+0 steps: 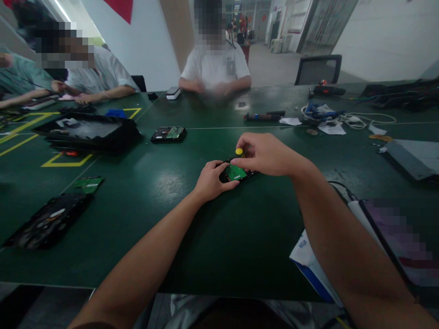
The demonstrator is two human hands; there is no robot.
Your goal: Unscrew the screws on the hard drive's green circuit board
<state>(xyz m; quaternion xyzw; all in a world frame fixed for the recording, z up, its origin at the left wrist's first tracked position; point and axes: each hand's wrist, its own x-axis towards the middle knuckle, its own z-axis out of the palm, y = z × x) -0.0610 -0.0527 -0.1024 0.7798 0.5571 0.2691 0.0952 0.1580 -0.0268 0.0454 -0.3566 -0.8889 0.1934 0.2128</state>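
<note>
A black hard drive with a green circuit board (236, 172) lies on the dark green table (164, 201) in front of me. My left hand (211, 180) curls around its left end and holds it down. My right hand (265, 154) is above the drive, fingers pinched around a small screwdriver with a yellow cap (239, 151) that stands over the board. The screwdriver's shaft is hidden behind my fingers.
Another hard drive (168, 134) lies farther back on the left. A black tray (87, 131), a loose green board (89, 183) and an opened drive (46, 221) sit at left. Cables and tools (329, 116) clutter the right. People sit across the table. Papers (313, 267) lie near right.
</note>
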